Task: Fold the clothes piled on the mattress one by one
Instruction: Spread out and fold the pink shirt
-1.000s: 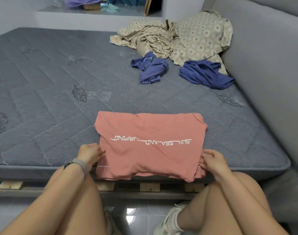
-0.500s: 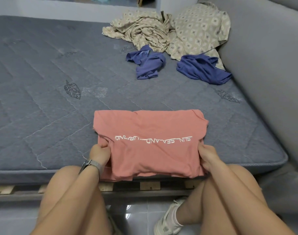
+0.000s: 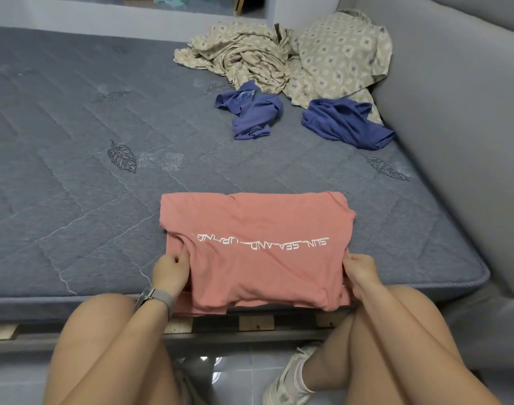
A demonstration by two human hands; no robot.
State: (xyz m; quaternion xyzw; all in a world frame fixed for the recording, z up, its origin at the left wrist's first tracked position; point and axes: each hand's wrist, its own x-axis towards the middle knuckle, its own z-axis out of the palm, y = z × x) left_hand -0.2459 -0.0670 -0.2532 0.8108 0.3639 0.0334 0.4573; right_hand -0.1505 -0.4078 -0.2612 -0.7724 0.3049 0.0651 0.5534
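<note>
Both hands grip the pink shirt [image 3: 258, 249] at its two near sides. Her left hand [image 3: 171, 273], at about seven o'clock from the shirt's middle, has its fingers curled round a bunched fold of the fabric at the left edge; a grey watch [image 3: 156, 298] sits on that wrist. Her right hand [image 3: 362, 273], at about four o'clock, pinches the right edge, the thumb on top and the fingers tucked under the cloth, so how far they curl is hard to make out.

The shirt lies folded into a rough rectangle at the near edge of the grey quilted mattress [image 3: 74, 171], its near hem hanging just over the edge. A line of white lettering runs across it, upside down from this view.

At twelve to one o'clock, well apart from the shirt, lie the unfolded clothes. A small blue garment [image 3: 251, 112] is crumpled at twelve o'clock and a darker blue garment [image 3: 346, 122] lies at one o'clock, near the grey padded wall [image 3: 454, 112] on the right. Beyond both, a beige patterned cloth [image 3: 293, 57] is heaped against the far corner, touching the darker blue piece.

The person's bare knees frame the bottom of the view, and one white shoe [image 3: 285, 381] rests on the tiled floor [image 3: 235, 375] at six o'clock.
</note>
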